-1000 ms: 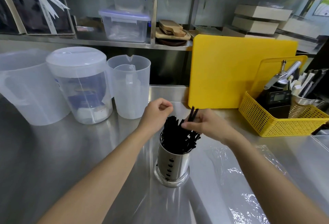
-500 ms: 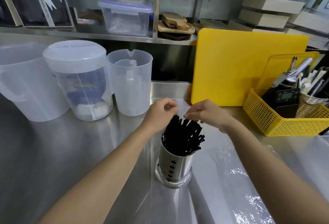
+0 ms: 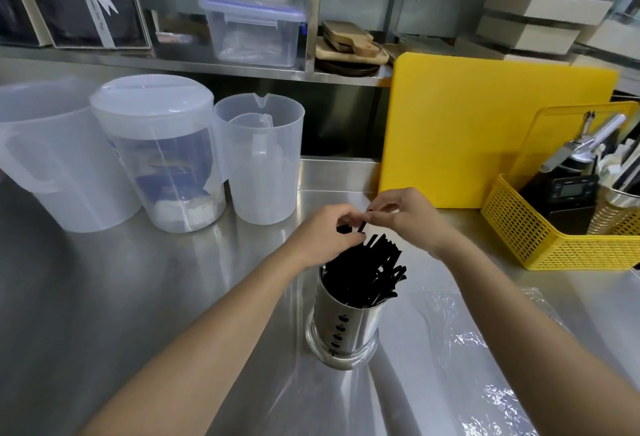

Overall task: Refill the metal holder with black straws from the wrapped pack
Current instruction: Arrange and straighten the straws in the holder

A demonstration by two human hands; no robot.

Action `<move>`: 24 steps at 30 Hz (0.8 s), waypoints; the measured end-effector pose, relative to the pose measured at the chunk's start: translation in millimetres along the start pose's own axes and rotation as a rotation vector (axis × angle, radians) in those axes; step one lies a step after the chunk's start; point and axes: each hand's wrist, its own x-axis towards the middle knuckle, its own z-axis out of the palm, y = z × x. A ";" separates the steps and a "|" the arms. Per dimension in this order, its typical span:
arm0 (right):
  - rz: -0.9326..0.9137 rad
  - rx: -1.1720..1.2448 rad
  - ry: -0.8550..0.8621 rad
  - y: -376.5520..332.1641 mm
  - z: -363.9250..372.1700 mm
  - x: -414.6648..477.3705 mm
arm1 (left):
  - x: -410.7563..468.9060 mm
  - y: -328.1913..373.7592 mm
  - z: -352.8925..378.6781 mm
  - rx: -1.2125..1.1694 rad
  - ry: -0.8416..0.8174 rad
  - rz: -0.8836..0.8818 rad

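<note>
Fingers first: the left hand [image 3: 322, 233] has its fingers [image 3: 346, 220] curled in over the top ends of the black straws [image 3: 367, 272]. The right hand [image 3: 412, 217] comes in from the other side with thumb and forefinger pinched narrow on the tip of one straw that sticks up highest. The two sets of fingertips nearly touch each other right above the bunch (whether the left is really gripping or just resting on the tips is hard to make out, but it looks like a pinch to me).

The straws are all standing in the metal holder [image 3: 346, 328], leaning and fanned out toward the right, so the holder looks pretty packed. It stands upright on the steel bench [image 3: 138, 297], between the person's two forearms.

Just to the right of the holder, a sheet of clear plastic wrap [image 3: 457, 338] lies crinkled and flat on the bench under the right forearm.

Further out: a yellow cutting board [image 3: 485, 137] propped up at the back, a yellow basket [image 3: 554, 248] of tools on the right, and three translucent plastic jugs [image 3: 156, 158] lined up on the left.
</note>
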 end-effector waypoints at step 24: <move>-0.267 0.085 -0.027 -11.6 -10.2 -23.1 | 6.4 18.9 -53.9 -1.043 0.572 -0.238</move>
